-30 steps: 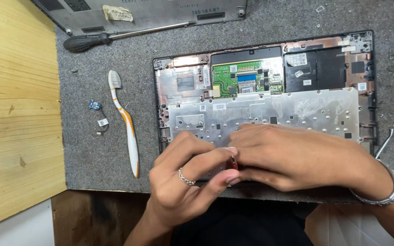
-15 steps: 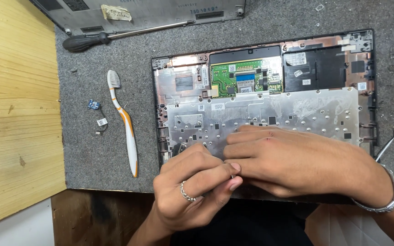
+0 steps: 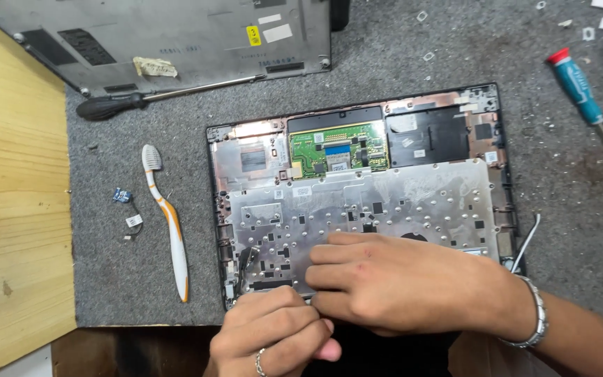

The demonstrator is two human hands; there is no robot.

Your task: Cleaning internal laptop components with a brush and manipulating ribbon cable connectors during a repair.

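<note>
- The left hand point(image 3: 273, 335) and right hand point(image 3: 392, 286) have fingers curled nearly shut, pinching at the near edge of the open black laptop shell with its silver metal plate point(image 3: 357, 209); what they pinch is hidden.
- Just left of the grip lies a white and orange toothbrush point(image 3: 167, 220) on the grey tabletop point(image 3: 120, 279).
- Both hands sat a bit higher on the plate before.

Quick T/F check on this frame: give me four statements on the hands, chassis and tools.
1. Both hands, left hand and right hand, work at the near edge of the open laptop chassis. True.
2. The toothbrush lies inside the chassis. False: it lies on the grey mat, left of it.
3. The black-handled screwdriver is in the right hand. False: it lies untouched beyond the chassis.
4. A green circuit board is exposed. True.
</note>
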